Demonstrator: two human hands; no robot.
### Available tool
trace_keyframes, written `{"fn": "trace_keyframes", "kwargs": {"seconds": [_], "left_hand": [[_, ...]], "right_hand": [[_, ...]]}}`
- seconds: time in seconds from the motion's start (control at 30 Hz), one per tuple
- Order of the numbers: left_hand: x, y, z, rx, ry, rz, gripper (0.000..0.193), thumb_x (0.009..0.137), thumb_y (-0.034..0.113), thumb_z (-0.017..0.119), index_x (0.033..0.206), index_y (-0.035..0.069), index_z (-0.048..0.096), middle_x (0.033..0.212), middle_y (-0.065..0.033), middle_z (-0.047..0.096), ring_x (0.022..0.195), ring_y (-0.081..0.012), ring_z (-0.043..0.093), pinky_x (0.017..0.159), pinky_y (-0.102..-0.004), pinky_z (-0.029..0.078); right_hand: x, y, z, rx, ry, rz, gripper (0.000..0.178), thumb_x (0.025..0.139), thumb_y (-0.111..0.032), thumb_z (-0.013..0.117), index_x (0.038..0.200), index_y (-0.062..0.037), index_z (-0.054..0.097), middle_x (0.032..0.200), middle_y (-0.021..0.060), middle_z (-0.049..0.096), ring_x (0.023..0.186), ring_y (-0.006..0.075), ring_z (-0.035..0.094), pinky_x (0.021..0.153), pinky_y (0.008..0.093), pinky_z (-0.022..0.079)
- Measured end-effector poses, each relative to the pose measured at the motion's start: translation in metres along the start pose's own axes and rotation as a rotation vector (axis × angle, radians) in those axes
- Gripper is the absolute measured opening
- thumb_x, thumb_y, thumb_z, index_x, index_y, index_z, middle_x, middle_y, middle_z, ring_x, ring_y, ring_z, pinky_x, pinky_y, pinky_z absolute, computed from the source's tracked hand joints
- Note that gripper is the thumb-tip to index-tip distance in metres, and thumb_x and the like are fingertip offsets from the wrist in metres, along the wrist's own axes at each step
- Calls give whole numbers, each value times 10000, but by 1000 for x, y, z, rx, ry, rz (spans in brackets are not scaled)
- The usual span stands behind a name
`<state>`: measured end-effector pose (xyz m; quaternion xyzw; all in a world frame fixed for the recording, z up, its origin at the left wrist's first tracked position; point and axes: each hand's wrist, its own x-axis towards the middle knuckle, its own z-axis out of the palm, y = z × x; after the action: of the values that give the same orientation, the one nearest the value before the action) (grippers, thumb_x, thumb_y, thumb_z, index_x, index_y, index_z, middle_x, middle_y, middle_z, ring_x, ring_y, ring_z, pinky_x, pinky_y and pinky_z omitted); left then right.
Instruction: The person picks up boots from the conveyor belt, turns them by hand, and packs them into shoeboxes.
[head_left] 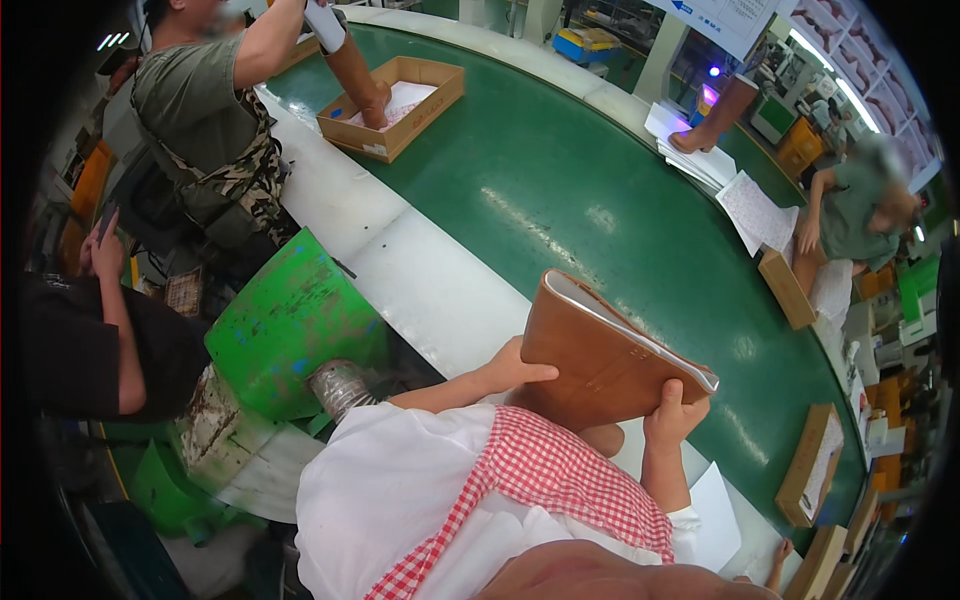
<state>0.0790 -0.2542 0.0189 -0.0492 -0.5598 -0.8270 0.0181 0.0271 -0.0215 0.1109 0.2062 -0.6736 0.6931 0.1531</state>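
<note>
A tall brown leather boot (600,355) is held up in front of my chest, its shaft toward the belt with a white edge along the opening. On its left side my left hand (510,370) is closed around the leather, thumb on the face toward me. My right hand (675,415) grips the right side near the opening, thumb pressed on the leather. A rounded brown part (605,438), which looks like the boot's foot, shows below the shaft, partly hidden by the checked apron (575,470).
Beyond runs a green belt (500,200) with a pale border. An open carton (430,85) lies far left, where a co-worker (205,110) holds another brown boot (360,85). Another boot (718,115) stands on papers far right. A green machine (295,325) sits left; white sheets (712,520) lie right.
</note>
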Motion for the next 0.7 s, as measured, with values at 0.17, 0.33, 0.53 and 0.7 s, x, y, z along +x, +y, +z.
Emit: {"fn": "trace_keyframes", "kwargs": {"seconds": [0.17, 0.33, 0.53, 0.7], "left_hand": [[5, 52, 4, -29, -14, 166, 469, 773, 135, 715, 1180, -4, 527, 1145, -72, 577, 1056, -146, 522, 924, -299, 411], [-5, 64, 11, 109, -41, 189, 385, 787, 28, 681, 1145, -8, 545, 1100, -59, 596, 1016, -133, 536, 889, -280, 426], [-11, 61, 1, 199, -83, 184, 431, 759, 41, 710, 1152, -10, 542, 1105, -65, 596, 1014, -134, 538, 888, -280, 427], [-16, 38, -4, 47, -114, 128, 595, 711, 101, 756, 1231, 0, 483, 1176, -88, 565, 1078, -164, 515, 932, -312, 406]], "right_hand": [[-3, -12, 0, -50, -79, -76, 581, 799, -480, 661, 1038, 25, 502, 932, 64, 554, 876, 152, 534, 790, 272, 417], [5, -51, 2, 29, -123, -143, 558, 830, -494, 609, 1034, 9, 480, 861, 89, 572, 779, 163, 549, 709, 283, 435], [-3, -45, 0, 151, -246, -319, 355, 936, -379, 477, 905, -26, 462, 740, 129, 594, 627, 170, 531, 558, 291, 398], [-6, -47, 7, 138, -179, -293, 428, 903, -445, 514, 948, -23, 462, 779, 140, 603, 657, 179, 549, 594, 302, 419]]}}
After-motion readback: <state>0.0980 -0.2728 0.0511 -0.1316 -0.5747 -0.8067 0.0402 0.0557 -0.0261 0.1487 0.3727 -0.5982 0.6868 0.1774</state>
